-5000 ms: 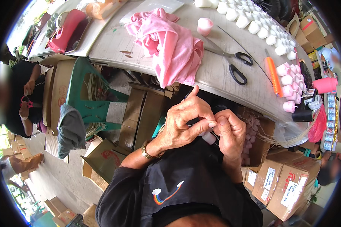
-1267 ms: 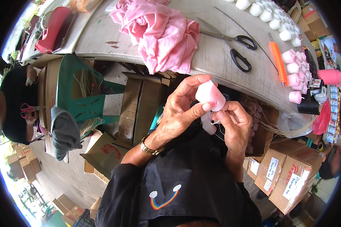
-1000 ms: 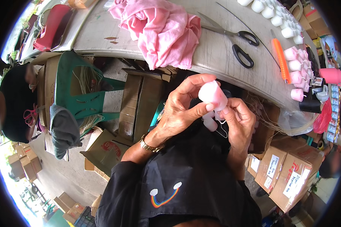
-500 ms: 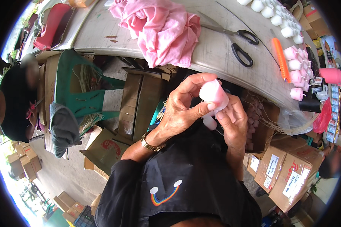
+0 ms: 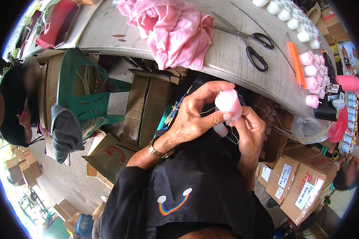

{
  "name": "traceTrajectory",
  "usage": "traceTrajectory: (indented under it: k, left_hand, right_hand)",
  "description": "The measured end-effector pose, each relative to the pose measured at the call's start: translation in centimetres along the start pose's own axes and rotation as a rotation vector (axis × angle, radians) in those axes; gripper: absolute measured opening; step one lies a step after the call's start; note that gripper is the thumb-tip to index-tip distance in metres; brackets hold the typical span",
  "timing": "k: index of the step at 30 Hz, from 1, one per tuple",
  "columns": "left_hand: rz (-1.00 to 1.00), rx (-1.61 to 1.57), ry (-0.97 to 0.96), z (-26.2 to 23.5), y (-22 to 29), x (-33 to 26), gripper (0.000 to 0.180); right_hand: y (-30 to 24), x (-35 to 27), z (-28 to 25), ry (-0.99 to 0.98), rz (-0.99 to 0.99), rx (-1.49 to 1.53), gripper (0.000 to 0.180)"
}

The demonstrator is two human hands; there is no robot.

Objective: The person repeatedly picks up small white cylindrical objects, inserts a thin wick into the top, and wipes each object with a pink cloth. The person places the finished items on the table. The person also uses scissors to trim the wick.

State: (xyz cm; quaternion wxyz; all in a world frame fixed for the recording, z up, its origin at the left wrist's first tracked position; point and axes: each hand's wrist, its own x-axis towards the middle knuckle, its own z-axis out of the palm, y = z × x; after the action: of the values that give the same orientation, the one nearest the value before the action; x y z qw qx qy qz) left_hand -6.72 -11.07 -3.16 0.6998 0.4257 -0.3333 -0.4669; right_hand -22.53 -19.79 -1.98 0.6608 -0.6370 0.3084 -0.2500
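Note:
A short pink candle [image 5: 229,102] is raised in front of my lap, its rounded, paler end facing up. My left hand [image 5: 195,113] grips its side between thumb and forefinger. At the candle's lower end, my right hand [image 5: 249,129] pinches with thumb and fingertips; exactly what is between them is partly hidden. Beneath the hands, against the dark apron [image 5: 195,175], shows a second pink candle [image 5: 220,130], with a thin white wick looping beside it.
On the table [image 5: 119,28] lie a pink cloth [image 5: 171,36], black-handled scissors [image 5: 247,42] and an orange cutter [image 5: 296,63]. Pink candles [image 5: 312,71] and white candles [image 5: 291,20] stand at the right. Cardboard boxes [image 5: 303,179] and a green chair [image 5: 83,89] are around me.
The candle has been tilted more upright, showing more of its pink side. My right fingers have shifted slightly lower and to the right along its bottom end.

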Motion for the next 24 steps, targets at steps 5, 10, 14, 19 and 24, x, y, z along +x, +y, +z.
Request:
traceTrajectory:
  k: [5,10,14,19,24]
  left_hand:
    - [-0.009,0.016,0.037,-0.1,0.2,0.1,0.06]
    - [-0.081,0.125,-0.043,0.1,0.2,0.0,0.06]
    - [-0.067,0.154,-0.04,0.2,0.6,-0.5,0.061]
    - [0.103,0.44,-0.08,0.4,0.2,-1.0,0.076]
    - [0.091,0.52,-0.153,0.1,-0.9,-1.1,0.094]
  right_hand:
    - [-0.2,-0.1,0.5,0.051,-0.023,0.027,0.007]
    - [0.0,-0.1,0.0,0.078,-0.051,0.067,0.02]
    - [-1.1,0.4,-0.8,0.043,-0.161,-0.305,0.016]
    - [-1.2,1.7,-1.3,-0.159,-0.292,-0.388,0.018]
    - [-1.2,2.0,-1.4,-0.273,-0.275,-0.378,0.015]
